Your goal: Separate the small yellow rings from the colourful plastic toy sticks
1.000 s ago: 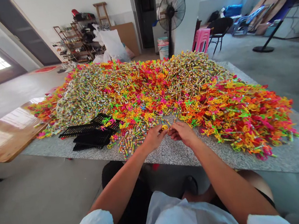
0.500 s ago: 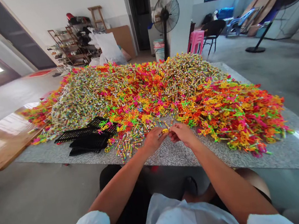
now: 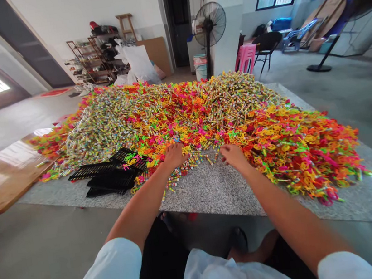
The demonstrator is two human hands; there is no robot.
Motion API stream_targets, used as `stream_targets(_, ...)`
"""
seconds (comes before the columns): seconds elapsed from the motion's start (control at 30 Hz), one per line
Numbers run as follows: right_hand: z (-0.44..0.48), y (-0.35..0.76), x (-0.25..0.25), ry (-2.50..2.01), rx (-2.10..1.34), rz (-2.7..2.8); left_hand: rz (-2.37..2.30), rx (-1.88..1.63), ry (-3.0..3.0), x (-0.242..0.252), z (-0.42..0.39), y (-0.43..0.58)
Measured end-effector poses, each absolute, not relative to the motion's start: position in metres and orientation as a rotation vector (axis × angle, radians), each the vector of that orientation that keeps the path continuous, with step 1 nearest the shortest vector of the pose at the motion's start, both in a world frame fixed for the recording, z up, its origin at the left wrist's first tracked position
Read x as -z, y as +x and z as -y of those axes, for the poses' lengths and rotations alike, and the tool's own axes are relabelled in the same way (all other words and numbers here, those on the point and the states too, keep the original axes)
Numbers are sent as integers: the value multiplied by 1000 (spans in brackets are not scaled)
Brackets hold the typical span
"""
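My left hand point(image 3: 175, 155) reaches palm down over the near edge of a pile of bright plastic pieces point(image 3: 185, 135), its fingers loosely apart. A yellow ring-shaped piece point(image 3: 186, 149) lies by its thumb side. To the right, my right hand point(image 3: 233, 154) hovers over the granite tabletop with bent, slightly parted fingers; I see nothing held in it. Several small printed tubes point(image 3: 207, 158) lie scattered between the hands. More colourful plastic pieces point(image 3: 296, 143) are heaped to the right of my right hand.
Black slotted trays point(image 3: 111, 181) are stacked on the left of the granite table point(image 3: 209, 191). Large mounds of printed tubes point(image 3: 98, 123) cover the far side. A wooden table point(image 3: 3, 182) adjoins at left; a standing fan point(image 3: 208, 31) is behind.
My hands were together at a small yellow piece and have moved apart. The left went forward and left to the pile, the right forward and right. The yellow piece is no longer between them.
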State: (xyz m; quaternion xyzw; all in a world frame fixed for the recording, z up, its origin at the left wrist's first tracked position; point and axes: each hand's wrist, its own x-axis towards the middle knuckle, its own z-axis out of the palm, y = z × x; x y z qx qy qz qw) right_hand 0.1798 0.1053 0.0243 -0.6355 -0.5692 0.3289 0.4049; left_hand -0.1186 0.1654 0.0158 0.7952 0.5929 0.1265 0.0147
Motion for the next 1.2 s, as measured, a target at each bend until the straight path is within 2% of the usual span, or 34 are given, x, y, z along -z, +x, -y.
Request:
stream_targets(0.17, -109, 119, 18, -1778, -670, 1697, -1687, -415, 2562, -20, -169, -115)
stream_targets(0.3, -112, 104, 24, -1977, -488, 1873, -1598, -573, 2552, -25, -165, -124)
stream_targets(0.4, -113, 107, 27, -2008, -486, 1864, -1609, -709, 2499, -29, -159, -130)
stream_targets(0.53, -104, 117, 27, -1903, -652, 1601, -1694, -1100, 2286, -31, -147, -135)
stream_targets(0.67, -84, 121, 9, -1389, -1106, 1196, -1520, -1351, 1757, -30, -130, -130)
stream_targets(0.8, -63, 117, -26, -990, -1336, 1043, -1140, -1278, 1354, -30, -103, -108)
stream_targets(0.93, -49, 113, -48, -928, -1359, 1087, -1001, -1172, 1294, -35, -78, -82)
stream_targets(1.2, -38, 121, -35, -839, -1373, 1046, -1003, -1131, 1319, -44, -63, -61)
